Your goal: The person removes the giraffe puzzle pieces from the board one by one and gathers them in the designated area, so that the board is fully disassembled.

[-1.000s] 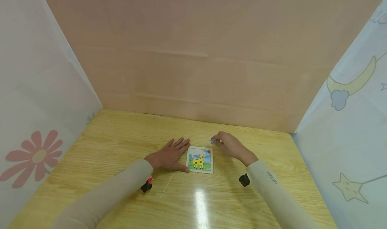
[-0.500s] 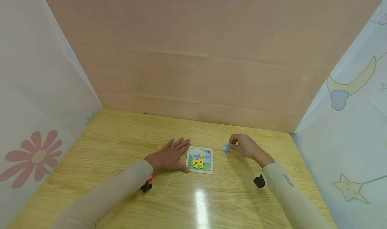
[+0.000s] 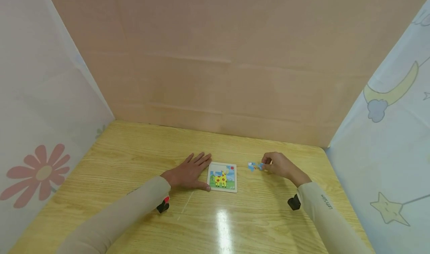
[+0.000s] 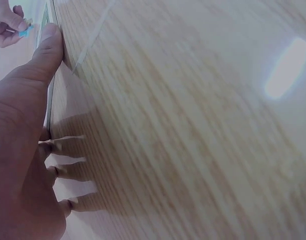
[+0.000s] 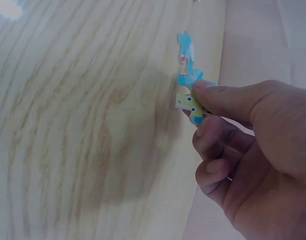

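Flat on the table lies my left hand (image 3: 189, 172), fingers spread, its thumb and a fingertip touching the left edge of a square puzzle board (image 3: 216, 166). The board has a giraffe picture with a pale bare patch at its upper left. My right hand (image 3: 280, 166) is to the right of the board and pinches a blue-and-yellow jigsaw piece (image 5: 185, 100) between thumb and index finger. Just beyond that piece, on the table, is a mostly blue jigsaw piece (image 5: 185, 47) with white and a bit of red. The left wrist view shows my left thumb (image 4: 48, 47) at the board's edge.
A wooden table (image 3: 141, 146) carries everything. A tan wall (image 3: 215, 71) closes off the back, and patterned sheets (image 3: 37, 78) stand at both sides. Black wrist devices (image 3: 294, 202) hang below the sleeves. Light glares on the table's front.
My right hand has moved right, away from the board's upper right corner. The blue piece it held now lies on the table, and it pinches the blue-and-yellow piece. My left hand stays put.
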Motion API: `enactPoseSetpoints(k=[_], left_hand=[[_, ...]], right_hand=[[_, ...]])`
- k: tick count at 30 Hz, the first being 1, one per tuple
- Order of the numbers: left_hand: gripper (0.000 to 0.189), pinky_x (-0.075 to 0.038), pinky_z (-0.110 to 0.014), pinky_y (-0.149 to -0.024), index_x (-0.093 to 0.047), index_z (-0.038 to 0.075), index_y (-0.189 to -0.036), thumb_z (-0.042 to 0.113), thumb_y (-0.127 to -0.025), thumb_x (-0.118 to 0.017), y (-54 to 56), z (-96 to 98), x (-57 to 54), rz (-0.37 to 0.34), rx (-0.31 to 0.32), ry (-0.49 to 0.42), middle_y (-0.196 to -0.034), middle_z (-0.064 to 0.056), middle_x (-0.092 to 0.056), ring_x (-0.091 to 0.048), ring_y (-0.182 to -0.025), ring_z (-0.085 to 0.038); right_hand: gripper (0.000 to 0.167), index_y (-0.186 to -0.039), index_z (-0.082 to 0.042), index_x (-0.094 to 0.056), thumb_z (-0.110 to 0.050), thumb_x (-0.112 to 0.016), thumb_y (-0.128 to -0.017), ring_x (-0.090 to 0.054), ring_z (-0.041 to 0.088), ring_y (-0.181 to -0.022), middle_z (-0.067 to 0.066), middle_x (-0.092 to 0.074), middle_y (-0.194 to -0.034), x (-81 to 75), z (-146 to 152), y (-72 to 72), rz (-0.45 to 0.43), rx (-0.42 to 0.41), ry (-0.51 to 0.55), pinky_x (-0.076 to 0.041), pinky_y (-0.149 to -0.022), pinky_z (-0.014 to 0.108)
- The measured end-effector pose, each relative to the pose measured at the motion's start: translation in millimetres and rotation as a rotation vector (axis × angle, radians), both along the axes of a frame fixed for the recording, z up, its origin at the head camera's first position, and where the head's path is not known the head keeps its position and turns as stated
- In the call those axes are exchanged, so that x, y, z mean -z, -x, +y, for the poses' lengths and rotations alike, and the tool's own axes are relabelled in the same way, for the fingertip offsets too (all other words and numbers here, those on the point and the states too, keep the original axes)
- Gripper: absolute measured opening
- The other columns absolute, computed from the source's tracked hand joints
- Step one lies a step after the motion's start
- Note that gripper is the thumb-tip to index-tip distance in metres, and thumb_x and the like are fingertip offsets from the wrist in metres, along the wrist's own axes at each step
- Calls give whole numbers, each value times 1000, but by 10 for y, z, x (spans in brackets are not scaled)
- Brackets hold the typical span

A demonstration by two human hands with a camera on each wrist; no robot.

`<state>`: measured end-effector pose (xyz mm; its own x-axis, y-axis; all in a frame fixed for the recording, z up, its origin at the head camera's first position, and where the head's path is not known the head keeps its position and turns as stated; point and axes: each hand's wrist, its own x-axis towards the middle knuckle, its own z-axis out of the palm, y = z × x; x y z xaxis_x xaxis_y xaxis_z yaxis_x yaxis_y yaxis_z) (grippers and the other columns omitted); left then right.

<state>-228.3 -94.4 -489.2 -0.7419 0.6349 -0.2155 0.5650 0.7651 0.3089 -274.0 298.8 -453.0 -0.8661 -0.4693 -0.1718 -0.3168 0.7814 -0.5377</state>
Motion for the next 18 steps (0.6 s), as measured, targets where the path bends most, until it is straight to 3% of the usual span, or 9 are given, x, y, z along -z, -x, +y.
enactPoseSetpoints(k=[13, 18], left_hand=[[112, -6, -62, -137, -13, 13, -173, 79, -94, -58, 11, 12, 25, 1, -8, 14, -183, -3, -5, -3, -171, -30], [113, -6, -61, -137, -12, 13, -173, 80, -94, -58, 17, 15, 26, 1, -8, 20, -183, -3, -5, -2, -171, -30]], right_hand=[[10, -108, -3, -73, -11, -69, -103, -62, 18, -88, 9, -71, -102, 160, 71, 58, -22, 36, -4, -54, -75, 31], [11, -109, -3, -73, -11, -68, -104, -62, 18, -86, 10, -69, -102, 196, 76, 70, -29, 46, 6, -54, -72, 29]])
